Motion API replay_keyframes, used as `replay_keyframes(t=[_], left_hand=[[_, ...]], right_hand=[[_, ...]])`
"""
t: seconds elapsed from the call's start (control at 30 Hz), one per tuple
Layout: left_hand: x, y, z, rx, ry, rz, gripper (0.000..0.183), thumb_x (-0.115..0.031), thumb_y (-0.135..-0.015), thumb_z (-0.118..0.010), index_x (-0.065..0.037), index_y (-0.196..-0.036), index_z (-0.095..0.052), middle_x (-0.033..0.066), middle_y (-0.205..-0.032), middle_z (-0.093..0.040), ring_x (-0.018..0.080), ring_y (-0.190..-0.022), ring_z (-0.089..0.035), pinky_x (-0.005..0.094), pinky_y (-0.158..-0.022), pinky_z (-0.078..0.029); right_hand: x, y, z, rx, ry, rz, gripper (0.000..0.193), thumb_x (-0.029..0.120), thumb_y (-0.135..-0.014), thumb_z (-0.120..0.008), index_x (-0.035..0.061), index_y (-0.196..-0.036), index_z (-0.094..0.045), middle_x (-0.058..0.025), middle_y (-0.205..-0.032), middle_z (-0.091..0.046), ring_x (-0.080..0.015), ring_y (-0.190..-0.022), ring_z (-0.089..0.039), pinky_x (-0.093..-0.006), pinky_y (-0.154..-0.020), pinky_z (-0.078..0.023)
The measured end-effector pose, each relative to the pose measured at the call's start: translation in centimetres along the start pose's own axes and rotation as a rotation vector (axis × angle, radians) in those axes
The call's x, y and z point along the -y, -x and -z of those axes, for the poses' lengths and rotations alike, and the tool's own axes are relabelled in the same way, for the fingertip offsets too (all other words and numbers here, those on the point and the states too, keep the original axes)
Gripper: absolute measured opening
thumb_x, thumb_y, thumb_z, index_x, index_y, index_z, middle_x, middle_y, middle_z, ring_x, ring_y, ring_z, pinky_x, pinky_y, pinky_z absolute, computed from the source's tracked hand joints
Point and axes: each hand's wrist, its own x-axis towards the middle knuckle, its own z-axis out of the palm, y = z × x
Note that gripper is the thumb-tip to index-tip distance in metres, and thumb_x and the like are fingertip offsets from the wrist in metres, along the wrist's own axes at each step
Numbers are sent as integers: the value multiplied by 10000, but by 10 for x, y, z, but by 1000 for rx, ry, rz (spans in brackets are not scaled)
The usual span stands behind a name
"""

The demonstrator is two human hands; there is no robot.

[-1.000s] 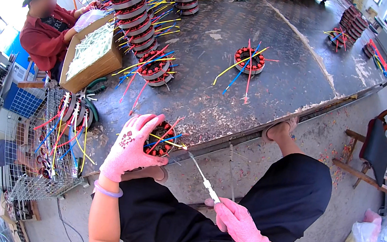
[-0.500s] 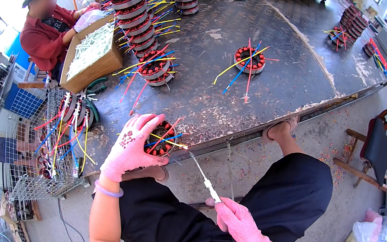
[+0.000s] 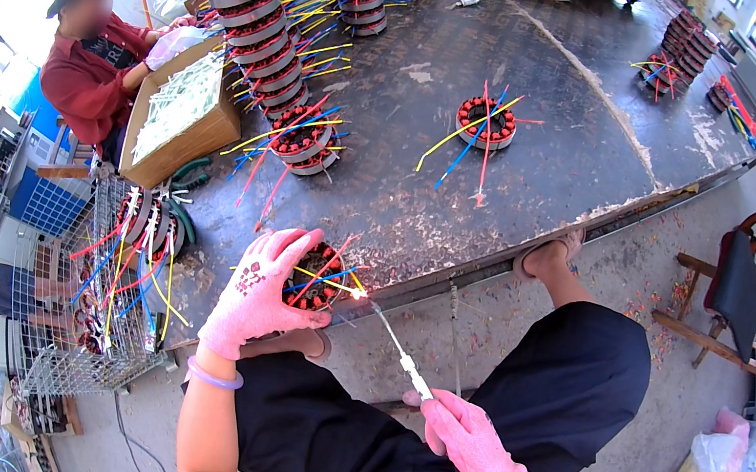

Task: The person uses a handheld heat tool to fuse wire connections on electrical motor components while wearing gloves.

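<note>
My left hand (image 3: 252, 297), in a pink glove, is closed round a motor stator (image 3: 321, 298) at the table's near edge. Red, blue and yellow wires stick out of the stator's ring. A slim torch (image 3: 415, 377) with a white grip and thin metal tube is held in my gloved right hand (image 3: 472, 441), fingers wrapped round it. Its tip points up and left at the yellow wire end, where a bright orange flame (image 3: 359, 294) glows. Another stator (image 3: 487, 125) lies alone on the table (image 3: 384, 197), its wires spread outward.
Tall stacks of stators (image 3: 261, 35) stand at the back left beside a cardboard box (image 3: 178, 140) of pale tubes. A co-worker (image 3: 91, 82) sits behind it. More stators (image 3: 152, 225) hang over a wire basket (image 3: 116, 363). A wooden chair (image 3: 748, 304) stands at right.
The glow at the yellow wire's end has grown brighter and moved slightly left and down. Both hands keep almost the same place and grip.
</note>
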Motion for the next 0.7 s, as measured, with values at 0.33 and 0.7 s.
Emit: replay_keyframes(t=[0.33, 0.7], left_hand=[[-1, 0, 0, -1, 1, 4, 966, -373, -585, -887, -50, -1406, -493, 174, -1351, -515, 379, -1266, -479, 464, -1115, -353], [-1, 0, -1, -5, -2, -1, 953, -371, -594, -884, -53, -1403, -496, 175, -1351, -515, 376, -1273, -480, 464, -1116, -353]], right_hand=[[-8, -3, 1, 11, -19, 18, 385, 302, -1047, -474, 2, -1240, -620, 19, -673, -481, -60, -597, -440, -244, -558, -369], [-6, -1, 2, 7, -64, 3, 367, 282, -1049, -484, 3, -1246, -617, 33, -672, -467, -52, -592, -420, -232, -546, -344]])
